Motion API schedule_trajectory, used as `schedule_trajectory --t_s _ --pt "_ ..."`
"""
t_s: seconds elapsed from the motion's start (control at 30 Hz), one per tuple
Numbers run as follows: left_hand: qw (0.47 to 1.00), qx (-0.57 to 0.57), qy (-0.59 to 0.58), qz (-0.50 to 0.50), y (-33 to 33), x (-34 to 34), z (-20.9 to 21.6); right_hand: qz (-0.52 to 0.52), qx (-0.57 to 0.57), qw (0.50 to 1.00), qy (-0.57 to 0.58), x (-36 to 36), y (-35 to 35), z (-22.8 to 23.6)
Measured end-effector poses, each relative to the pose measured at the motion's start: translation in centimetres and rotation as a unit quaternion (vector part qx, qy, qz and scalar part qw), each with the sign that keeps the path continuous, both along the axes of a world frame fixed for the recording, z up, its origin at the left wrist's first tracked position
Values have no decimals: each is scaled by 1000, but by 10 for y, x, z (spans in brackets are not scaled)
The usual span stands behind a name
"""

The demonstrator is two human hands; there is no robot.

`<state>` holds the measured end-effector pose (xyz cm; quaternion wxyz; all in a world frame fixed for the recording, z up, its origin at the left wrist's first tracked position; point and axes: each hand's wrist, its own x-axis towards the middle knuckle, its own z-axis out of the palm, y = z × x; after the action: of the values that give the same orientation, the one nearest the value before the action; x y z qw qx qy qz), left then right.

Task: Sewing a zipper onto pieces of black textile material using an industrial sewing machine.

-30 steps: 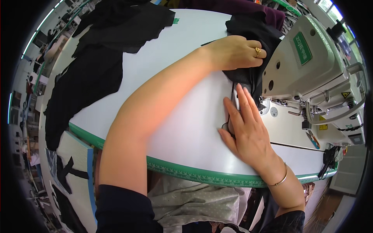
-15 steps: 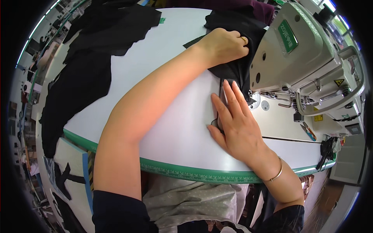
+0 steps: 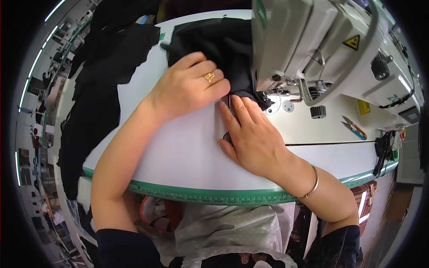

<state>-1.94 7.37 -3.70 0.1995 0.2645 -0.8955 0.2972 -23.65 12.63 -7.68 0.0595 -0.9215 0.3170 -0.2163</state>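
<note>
Left hand point(image 3: 191, 85) shifted left, fingertips hidden at black fabric point(image 3: 214, 40), machine point(image 3: 290, 44) cropped

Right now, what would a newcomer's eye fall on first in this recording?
Probably the bulky pale sewing machine, filling the upper right. Left of it, the curled left hand with its gold ring is at the black cloth, whose near edge the outstretched right hand meets. More black fabric covers the far left.

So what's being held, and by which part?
Can't tell for sure: the left hand curls at the black cloth's near edge, fingertips hidden. The right hand lies flat over a mostly hidden object, no grip visible.
</note>
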Motion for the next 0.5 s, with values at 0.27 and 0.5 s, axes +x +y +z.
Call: schedule_trajectory --t_s 0.27,0.5 --pt "982 133 29 128 18 -4 5 -5 -50 999 13 6 3 0" --pt "978 199 64 20 44 -38 10 -16 12 1000 20 7 -3 5"
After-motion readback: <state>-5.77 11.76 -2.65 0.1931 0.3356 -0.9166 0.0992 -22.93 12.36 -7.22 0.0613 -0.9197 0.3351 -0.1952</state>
